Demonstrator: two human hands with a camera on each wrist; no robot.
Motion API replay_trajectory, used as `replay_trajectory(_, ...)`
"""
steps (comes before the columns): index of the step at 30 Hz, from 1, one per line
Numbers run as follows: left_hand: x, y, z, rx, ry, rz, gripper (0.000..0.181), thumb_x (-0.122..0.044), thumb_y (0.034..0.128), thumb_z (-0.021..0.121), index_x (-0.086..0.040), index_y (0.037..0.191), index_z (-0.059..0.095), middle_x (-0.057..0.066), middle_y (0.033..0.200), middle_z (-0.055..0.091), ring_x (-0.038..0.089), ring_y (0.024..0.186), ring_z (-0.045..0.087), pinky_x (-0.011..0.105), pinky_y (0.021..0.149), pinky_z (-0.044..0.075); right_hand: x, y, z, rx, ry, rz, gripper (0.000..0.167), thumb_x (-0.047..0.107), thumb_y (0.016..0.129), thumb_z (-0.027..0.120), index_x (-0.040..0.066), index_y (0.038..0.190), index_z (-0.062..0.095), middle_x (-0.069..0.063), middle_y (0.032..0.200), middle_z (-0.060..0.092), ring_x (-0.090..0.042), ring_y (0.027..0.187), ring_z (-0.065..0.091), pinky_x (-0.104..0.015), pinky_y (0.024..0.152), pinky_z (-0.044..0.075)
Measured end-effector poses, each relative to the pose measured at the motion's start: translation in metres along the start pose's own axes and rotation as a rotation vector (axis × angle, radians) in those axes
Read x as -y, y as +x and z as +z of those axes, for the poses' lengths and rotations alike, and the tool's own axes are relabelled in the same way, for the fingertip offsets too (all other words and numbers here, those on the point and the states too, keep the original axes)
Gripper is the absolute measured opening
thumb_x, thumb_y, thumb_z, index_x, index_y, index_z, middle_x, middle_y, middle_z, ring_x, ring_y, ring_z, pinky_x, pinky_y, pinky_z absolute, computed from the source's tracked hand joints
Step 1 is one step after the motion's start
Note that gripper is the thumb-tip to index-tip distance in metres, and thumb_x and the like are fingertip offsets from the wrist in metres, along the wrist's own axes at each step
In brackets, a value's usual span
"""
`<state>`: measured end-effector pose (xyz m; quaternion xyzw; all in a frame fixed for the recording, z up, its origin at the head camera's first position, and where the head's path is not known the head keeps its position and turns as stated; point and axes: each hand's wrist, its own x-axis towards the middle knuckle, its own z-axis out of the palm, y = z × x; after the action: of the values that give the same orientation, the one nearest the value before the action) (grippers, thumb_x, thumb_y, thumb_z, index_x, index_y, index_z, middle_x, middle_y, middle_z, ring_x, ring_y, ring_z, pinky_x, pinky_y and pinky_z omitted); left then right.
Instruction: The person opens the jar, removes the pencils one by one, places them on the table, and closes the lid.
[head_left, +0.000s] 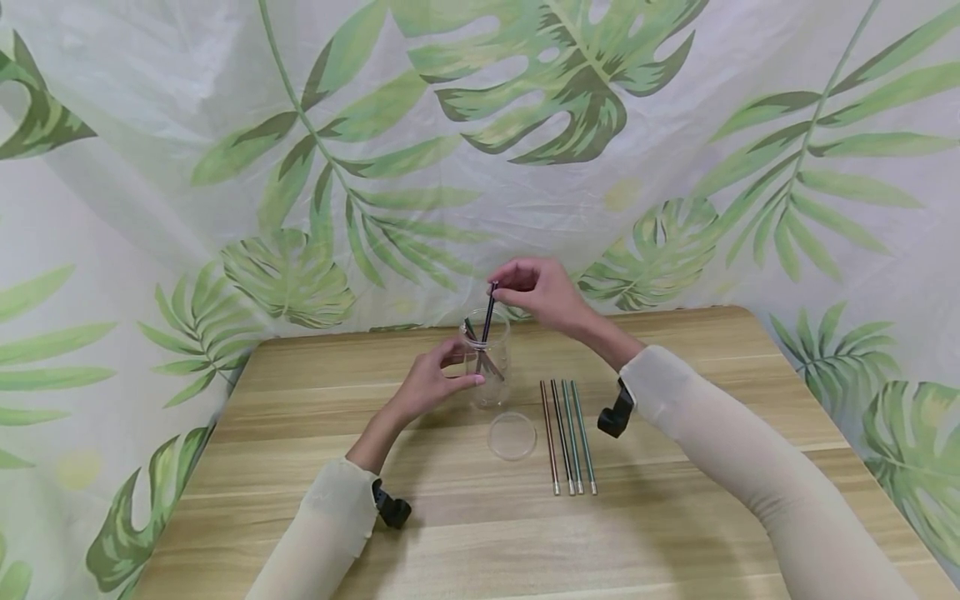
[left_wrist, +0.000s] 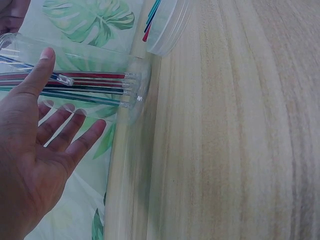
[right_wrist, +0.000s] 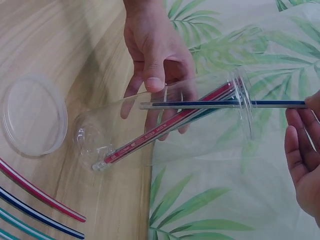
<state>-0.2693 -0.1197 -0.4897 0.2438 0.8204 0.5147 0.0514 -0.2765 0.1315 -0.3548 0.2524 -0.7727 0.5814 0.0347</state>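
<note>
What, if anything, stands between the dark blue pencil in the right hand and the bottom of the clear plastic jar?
Nothing visible blocks the dark blue pencil: its lower end is inside the uncovered jar, and the round clear plastic lid lies aside. Only the striped pencils leaning inside could perhaps brush it.

A pale sheet (head_left: 135,217) with green leaves hangs behind a wood-grain table (head_left: 480,542).

Right grip (head_left: 546,293) raised, pinching — left grip (head_left: 429,383) lower, clasping, seemingly lightly.
</note>
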Motion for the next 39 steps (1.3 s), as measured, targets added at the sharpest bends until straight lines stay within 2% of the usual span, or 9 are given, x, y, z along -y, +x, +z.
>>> replay_trajectory(5, 0.001, 0.0, 0.0, 0.002, 0.016, -0.008, 0.057, -0.026, 0.0875, 0.09, -0.01, 0.135, 0.064, 0.014, 0.137, 0.07, 0.038, 0.131, 0.065, 0.054, 0.113, 0.052, 0.001, -0.001, -0.007, -0.062, 0.085, 0.047, 0.021, 0.0, 0.095, 0.077, -0.008, 0.115, 0.074, -0.007, 0.096, 0.079, -0.012, 0.082, 0.072, -0.023, 0.074, 0.061)
replay_trajectory(9, 0.0, 0.0, -0.001, 0.005, 0.022, -0.013, 0.056, -0.026, 0.0874, 0.09, -0.009, 0.134, 0.065, 0.014, 0.136, 0.07, 0.039, 0.132, 0.064, 0.057, 0.113, 0.051, 0.001, 0.0, -0.012, -0.102, 0.164, 0.065, 0.022, -0.002, 0.095, 0.076, -0.011, 0.115, 0.073, -0.001, 0.093, 0.079, -0.012, 0.08, 0.071, -0.023, 0.073, 0.061)
replay_trajectory(19, -0.001, 0.0, 0.0, 0.004, 0.017, -0.01, 0.056, -0.024, 0.0872, 0.09, -0.007, 0.134, 0.064, 0.014, 0.136, 0.07, 0.038, 0.132, 0.064, 0.056, 0.113, 0.051, 0.007, 0.001, -0.02, -0.204, 0.383, 0.081, 0.027, -0.007, 0.096, 0.071, -0.018, 0.119, 0.064, -0.003, 0.094, 0.076, -0.014, 0.085, 0.073, -0.031, 0.082, 0.066)
replay_trajectory(24, 0.0, -0.001, 0.0, 0.001, 0.018, 0.002, 0.057, -0.024, 0.0875, 0.09, -0.006, 0.135, 0.064, 0.015, 0.136, 0.07, 0.039, 0.131, 0.064, 0.059, 0.113, 0.05, 0.01, 0.001, -0.024, -0.243, 0.504, 0.067, 0.02, -0.011, 0.097, 0.068, -0.015, 0.116, 0.063, -0.005, 0.093, 0.074, -0.016, 0.087, 0.075, -0.03, 0.079, 0.066)
replay_trajectory(28, 0.001, -0.001, 0.0, -0.001, 0.012, 0.01, 0.057, -0.022, 0.0871, 0.09, -0.006, 0.135, 0.064, 0.016, 0.135, 0.07, 0.039, 0.131, 0.065, 0.061, 0.112, 0.05, 0.014, 0.0, -0.028, -0.267, 0.544, 0.051, 0.017, -0.012, 0.098, 0.067, -0.014, 0.115, 0.064, -0.007, 0.093, 0.076, -0.018, 0.088, 0.076, -0.031, 0.078, 0.066)
replay_trajectory(31, 0.001, -0.001, 0.0, -0.004, 0.007, 0.011, 0.057, -0.022, 0.0869, 0.09, -0.006, 0.135, 0.064, 0.016, 0.135, 0.07, 0.039, 0.13, 0.065, 0.061, 0.112, 0.05, 0.017, 0.0, -0.031, -0.286, 0.584, 0.037, 0.013, -0.012, 0.099, 0.065, -0.006, 0.11, 0.068, -0.01, 0.095, 0.078, -0.019, 0.089, 0.077, -0.032, 0.078, 0.067)
replay_trajectory(35, 0.002, -0.001, 0.0, -0.005, 0.001, 0.008, 0.055, -0.022, 0.0866, 0.091, -0.006, 0.133, 0.065, 0.016, 0.134, 0.071, 0.039, 0.13, 0.065, 0.062, 0.112, 0.049, 0.021, 0.0, -0.036, -0.304, 0.661, 0.007, 0.021, -0.013, 0.1, 0.062, 0.005, 0.103, 0.072, -0.011, 0.096, 0.078, -0.02, 0.088, 0.077, -0.032, 0.079, 0.067)
replay_trajectory(39, 0.001, -0.001, 0.0, -0.008, -0.004, 0.005, 0.055, -0.021, 0.0857, 0.091, -0.007, 0.133, 0.065, 0.016, 0.135, 0.07, 0.04, 0.13, 0.065, 0.061, 0.112, 0.05, 0.025, -0.001, -0.041, -0.317, 0.732, -0.035, 0.024, -0.013, 0.101, 0.059, 0.006, 0.105, 0.072, -0.01, 0.095, 0.076, -0.022, 0.089, 0.077, -0.034, 0.08, 0.067)
